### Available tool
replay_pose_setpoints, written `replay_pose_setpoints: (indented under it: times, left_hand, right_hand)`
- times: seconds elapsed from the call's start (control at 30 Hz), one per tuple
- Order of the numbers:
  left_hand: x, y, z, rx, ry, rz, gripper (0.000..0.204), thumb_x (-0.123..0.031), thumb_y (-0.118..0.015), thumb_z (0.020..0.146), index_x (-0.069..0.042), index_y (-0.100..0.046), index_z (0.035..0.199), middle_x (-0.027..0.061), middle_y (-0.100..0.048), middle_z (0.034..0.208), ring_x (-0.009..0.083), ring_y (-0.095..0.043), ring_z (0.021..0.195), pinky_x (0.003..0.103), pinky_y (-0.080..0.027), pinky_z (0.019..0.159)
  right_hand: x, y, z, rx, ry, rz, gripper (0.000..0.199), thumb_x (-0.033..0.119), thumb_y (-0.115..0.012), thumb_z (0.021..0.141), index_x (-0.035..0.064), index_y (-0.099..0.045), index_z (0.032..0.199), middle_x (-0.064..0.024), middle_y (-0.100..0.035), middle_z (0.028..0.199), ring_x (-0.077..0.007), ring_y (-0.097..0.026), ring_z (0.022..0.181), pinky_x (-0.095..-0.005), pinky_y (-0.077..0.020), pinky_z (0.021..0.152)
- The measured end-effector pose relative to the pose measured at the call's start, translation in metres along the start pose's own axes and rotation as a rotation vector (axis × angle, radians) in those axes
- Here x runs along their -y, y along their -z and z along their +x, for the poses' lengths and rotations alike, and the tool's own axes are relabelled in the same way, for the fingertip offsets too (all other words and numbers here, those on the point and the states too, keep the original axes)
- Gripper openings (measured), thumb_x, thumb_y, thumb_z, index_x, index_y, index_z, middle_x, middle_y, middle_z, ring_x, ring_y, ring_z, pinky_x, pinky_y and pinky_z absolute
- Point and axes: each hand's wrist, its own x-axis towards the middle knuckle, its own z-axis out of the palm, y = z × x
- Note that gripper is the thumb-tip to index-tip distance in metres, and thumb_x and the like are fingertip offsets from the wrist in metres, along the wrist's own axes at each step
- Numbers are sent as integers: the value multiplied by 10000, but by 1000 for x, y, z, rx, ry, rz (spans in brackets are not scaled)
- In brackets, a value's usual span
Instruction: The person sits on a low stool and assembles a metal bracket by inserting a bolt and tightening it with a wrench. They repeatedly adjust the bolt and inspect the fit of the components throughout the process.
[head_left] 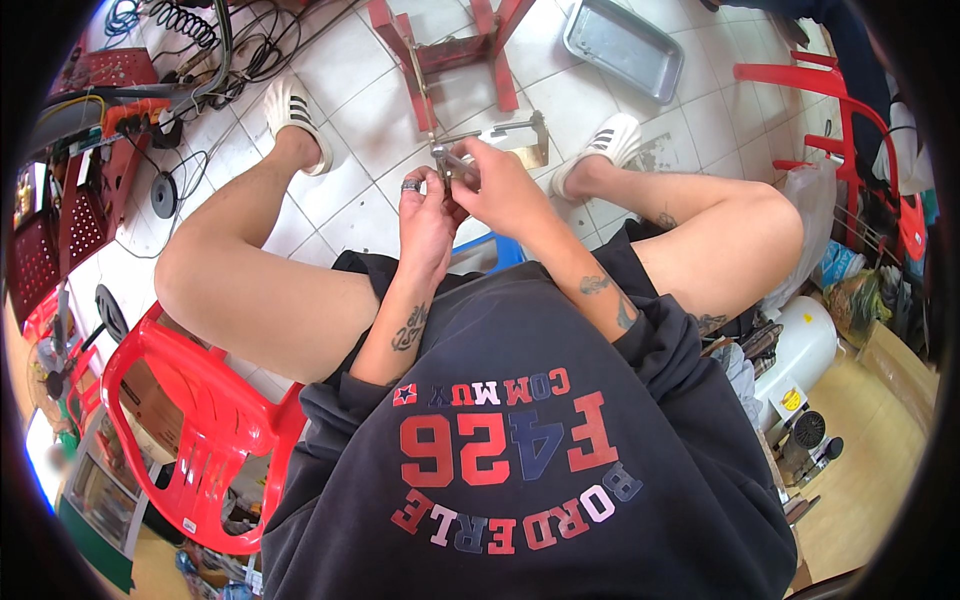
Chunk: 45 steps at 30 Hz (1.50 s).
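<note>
Both my hands meet in front of me, above the tiled floor and between my spread legs. My right hand [500,190] is closed on a small silver metal rod-like piece [460,166], whose exact kind I cannot make out. Close against it, my left hand [427,212], with a ring on one finger, has its fingers bent in a pinch; what lies between them is mostly hidden. Just beyond the fingertips is a round metal end [438,151] of a thin bar. A flat metal bracket [533,143] with a rod extends to the right, behind my right hand.
Ahead stands a red metal stand [450,55]. A grey metal tray [625,50] lies on the floor to its right. Red plastic chairs [215,420] stand at left and right. Cables [235,60] coil at upper left. A white tank [800,350] sits at lower right. Part of a blue stool [490,252] shows below my hands.
</note>
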Motion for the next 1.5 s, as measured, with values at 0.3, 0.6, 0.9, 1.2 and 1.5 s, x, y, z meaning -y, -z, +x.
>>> replay_pose_setpoints:
  times: [0.3,0.6,0.9,1.2,1.5]
  left_hand:
    - [-1,0,-1,0,-29,-25,202,-273,-437,1057,-90,-422,1140,96,-617,1089,197,-633,998,370,-524,892]
    - [-2,0,-1,11,-24,-13,198,-227,-377,1071,-53,-368,1166,174,-626,1100,244,-656,1029,386,-551,887]
    - [-1,1,1,-38,-43,-15,190,-219,-379,1071,-53,-375,1165,144,-624,1087,213,-665,965,351,-564,836]
    - [-2,0,0,-23,-39,-56,186,-211,-380,1069,-48,-367,1159,158,-624,1077,245,-667,999,384,-559,898]
    - [-2,3,0,-22,-39,-6,202,-217,-402,1065,-39,-383,1158,158,-631,1071,236,-673,971,377,-564,885]
  right_hand:
    - [-10,-2,0,-21,168,-173,150,180,-646,846,37,-673,883,-185,-672,765,-366,-650,702,-444,-507,631]
    - [-1,1,-2,-26,-10,-56,341,168,-673,812,-11,-673,1102,-85,-605,637,-153,-561,576,-307,-454,571]
    - [4,0,-5,-65,45,21,217,138,-669,822,-29,-697,957,-162,-638,653,-241,-584,530,-348,-458,551]
    - [-5,-3,-3,-44,123,-23,215,138,-674,837,-44,-696,950,-130,-615,635,-178,-547,534,-324,-451,553]
    - [-6,-5,-4,6,77,33,288,144,-682,823,-40,-693,1045,-106,-611,614,-159,-545,526,-314,-453,543]
